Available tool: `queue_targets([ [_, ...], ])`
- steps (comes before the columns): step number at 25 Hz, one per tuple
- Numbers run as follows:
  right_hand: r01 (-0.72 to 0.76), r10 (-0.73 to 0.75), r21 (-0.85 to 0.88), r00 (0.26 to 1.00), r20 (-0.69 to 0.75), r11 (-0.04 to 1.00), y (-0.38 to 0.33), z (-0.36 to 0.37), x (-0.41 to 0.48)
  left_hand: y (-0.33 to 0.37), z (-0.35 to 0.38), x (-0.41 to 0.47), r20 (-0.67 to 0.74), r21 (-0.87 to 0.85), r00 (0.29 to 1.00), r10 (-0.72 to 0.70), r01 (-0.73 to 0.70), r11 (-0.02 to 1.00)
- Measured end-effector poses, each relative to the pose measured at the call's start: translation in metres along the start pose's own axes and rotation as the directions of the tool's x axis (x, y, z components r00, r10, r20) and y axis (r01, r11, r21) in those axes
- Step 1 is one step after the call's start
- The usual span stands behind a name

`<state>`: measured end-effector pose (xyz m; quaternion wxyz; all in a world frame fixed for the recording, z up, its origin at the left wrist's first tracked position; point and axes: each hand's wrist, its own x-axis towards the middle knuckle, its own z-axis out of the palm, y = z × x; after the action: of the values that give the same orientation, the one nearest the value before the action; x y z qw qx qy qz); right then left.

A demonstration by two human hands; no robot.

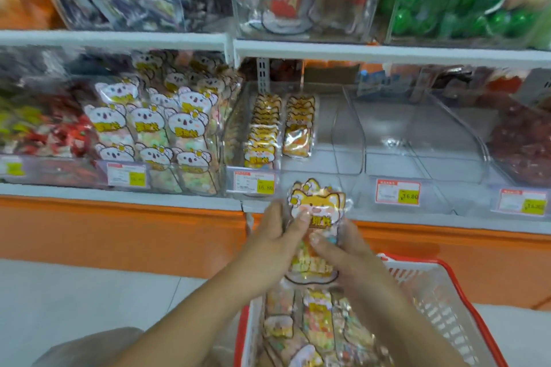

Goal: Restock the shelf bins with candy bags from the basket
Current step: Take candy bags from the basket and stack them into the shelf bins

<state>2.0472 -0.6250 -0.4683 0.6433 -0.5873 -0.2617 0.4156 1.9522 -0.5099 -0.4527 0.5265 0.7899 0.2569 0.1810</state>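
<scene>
Both my hands hold a stack of yellow cat-shaped candy bags [317, 202] upright, above the basket and just below the lower shelf's front edge. My left hand [275, 240] grips the stack's left side with the thumb across the front. My right hand [343, 247] grips its right side, thumb on the front. The red-rimmed white basket [441, 301] stands at the bottom right with several more candy bags [316, 319] lying inside. Straight ahead, a clear shelf bin [325, 140] holds two rows of the same yellow bags [280, 128] along its left side.
Left of that bin stands a bin full of white koala candy bags [155, 125]. To the right sit a clear bin [417, 140] and one with dark red sweets [524, 143]. Price tags [253, 183] line the bin fronts. An upper shelf [298, 48] overhangs; an orange base panel [119, 229] runs below.
</scene>
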Motion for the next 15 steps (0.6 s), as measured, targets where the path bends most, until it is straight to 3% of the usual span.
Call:
queue_targets([
  [3, 0.058, -0.058, 0.084, 0.998, -0.009, 0.995, -0.052, 0.001, 0.042, 0.017, -0.039, 0.029, -0.096, 0.212, 0.977, 0.191, -0.167, 0.963],
  [5, 0.073, -0.069, 0.054, 0.995, -0.071, 0.996, -0.083, -0.006, 0.081, 0.015, -0.063, 0.048, -0.188, 0.506, 0.917, 0.351, -0.216, 0.835],
  [7, 0.085, -0.093, -0.05, 0.979, -0.183, 0.995, -0.1, -0.011, 0.129, 0.002, -0.079, 0.067, -0.251, 0.722, 0.84, 0.48, -0.168, 0.671],
  [10, -0.017, -0.046, -0.186, 0.943, -0.329, 0.982, -0.091, -0.018, 0.2, -0.022, -0.086, 0.088, -0.237, 0.829, 0.816, 0.528, -0.114, 0.547],
  [15, -0.206, 0.122, -0.264, 0.946, -0.302, 0.942, -0.053, -0.025, 0.262, -0.045, -0.083, 0.099, -0.206, 0.872, 0.821, 0.533, -0.093, 0.48],
])
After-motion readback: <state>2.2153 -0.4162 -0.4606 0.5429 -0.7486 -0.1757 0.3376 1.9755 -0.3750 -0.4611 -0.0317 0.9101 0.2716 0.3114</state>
